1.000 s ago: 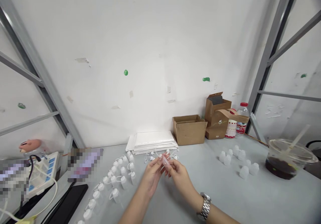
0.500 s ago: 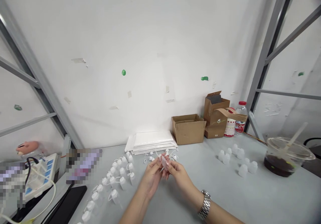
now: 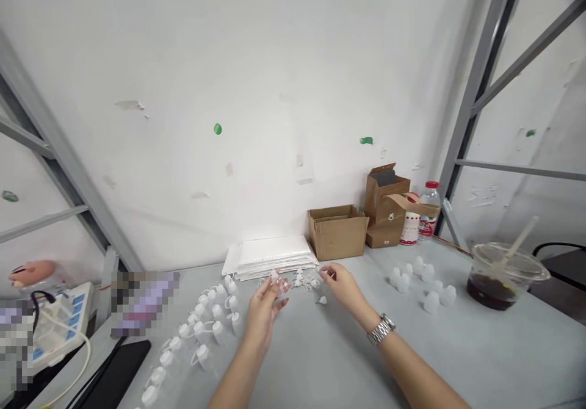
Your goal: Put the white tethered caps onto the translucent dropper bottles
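In the head view, the left hand (image 3: 262,306) is raised over the middle of the desk (image 3: 320,360), thumb and fingers clamped on a small bottle (image 3: 274,274) whose white cap shows above them. The cap end seems to point up and toward the far side, with the long axis leaning somewhat off upright; fingers hide most of the body, so its exact tilt is unclear. The right hand (image 3: 342,287) reaches to the right edge of the loose caps (image 3: 299,282), its thumb and fingertips close together; whether they pinch anything cannot be told. One lone cap (image 3: 322,300) lies just on the near side of that cluster. For good handling, the left grip should be light, since thin plastic probably dents, and keep the cap end free of the fingers; the right is best used on one cap's firm rim, because the looped straps look likely to snag on each other. To the left, capped bottles (image 3: 202,353) stand in slanting rows, caps up, long axes roughly vertical, leaving the left forearm little room to swing that way.
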`<state>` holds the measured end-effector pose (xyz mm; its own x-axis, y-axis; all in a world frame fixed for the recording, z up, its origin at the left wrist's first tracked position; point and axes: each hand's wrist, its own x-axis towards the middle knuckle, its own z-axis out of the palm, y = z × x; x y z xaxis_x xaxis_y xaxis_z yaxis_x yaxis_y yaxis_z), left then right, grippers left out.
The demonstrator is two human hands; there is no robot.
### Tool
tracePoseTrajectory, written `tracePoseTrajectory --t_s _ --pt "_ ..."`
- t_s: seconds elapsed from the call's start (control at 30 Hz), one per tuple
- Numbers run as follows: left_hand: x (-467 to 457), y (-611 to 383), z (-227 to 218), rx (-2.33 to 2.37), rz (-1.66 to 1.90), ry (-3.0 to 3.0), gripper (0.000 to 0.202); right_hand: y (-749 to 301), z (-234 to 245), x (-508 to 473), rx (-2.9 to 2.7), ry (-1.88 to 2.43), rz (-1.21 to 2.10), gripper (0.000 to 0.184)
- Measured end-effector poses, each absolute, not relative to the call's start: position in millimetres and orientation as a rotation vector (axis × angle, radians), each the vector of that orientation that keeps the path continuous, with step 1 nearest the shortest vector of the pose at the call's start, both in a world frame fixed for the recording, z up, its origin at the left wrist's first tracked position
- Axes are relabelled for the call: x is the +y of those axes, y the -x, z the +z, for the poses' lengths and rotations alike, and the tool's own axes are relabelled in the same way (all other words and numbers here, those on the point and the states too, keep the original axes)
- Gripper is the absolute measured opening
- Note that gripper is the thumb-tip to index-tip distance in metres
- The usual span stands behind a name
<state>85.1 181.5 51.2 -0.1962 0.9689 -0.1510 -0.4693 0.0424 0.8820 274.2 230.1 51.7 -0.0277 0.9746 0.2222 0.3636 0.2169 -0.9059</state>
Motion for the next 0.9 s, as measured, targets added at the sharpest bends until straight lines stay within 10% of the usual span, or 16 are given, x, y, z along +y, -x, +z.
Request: tracePoseTrajectory --t_s 0.6,0.9 --pt "182.8 -93.8 49.5 1.223 1.417 -0.864 0.036 -280.2 46.4 229.0 -1.880 1.273 0.892 0.003" --pt "173.4 -108.3 50.9 0.929 1.144 -0.945 0.063 -272.1 64.9 222.2 -1.338 0.748 1.442 0.032"
